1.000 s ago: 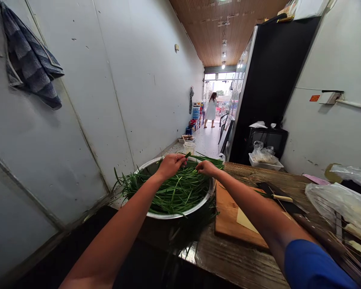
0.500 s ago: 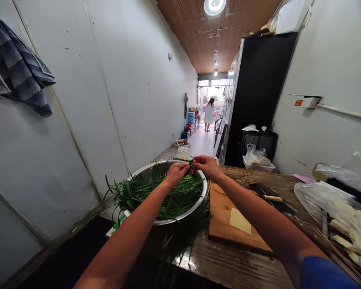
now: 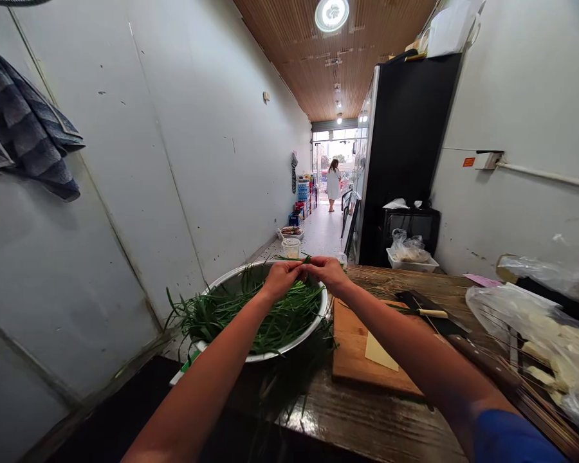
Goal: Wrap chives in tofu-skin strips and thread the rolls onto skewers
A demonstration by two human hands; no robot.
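A wide metal bowl (image 3: 296,341) full of long green chive leaves (image 3: 251,315) stands at the left end of a wooden table (image 3: 367,418). Both my hands hover over its far side, fingertips almost touching. My left hand (image 3: 280,278) and my right hand (image 3: 324,270) pinch a small bunch of chive stalks (image 3: 294,259) between them. Just right of the bowl lies a wooden cutting board (image 3: 361,350) with a pale yellow slip on it.
A dark cleaver (image 3: 431,314) lies beyond the board. Clear plastic bags (image 3: 545,321) with pale food sit at the right. A tall black fridge (image 3: 405,141) stands ahead. A towel (image 3: 26,148) hangs on the left wall. A person in white (image 3: 334,183) stands far down the corridor.
My hands have come together over the bowl's far rim, gathering the chive stalks into a tighter pinch. The view has tilted slightly upward and shifted left.
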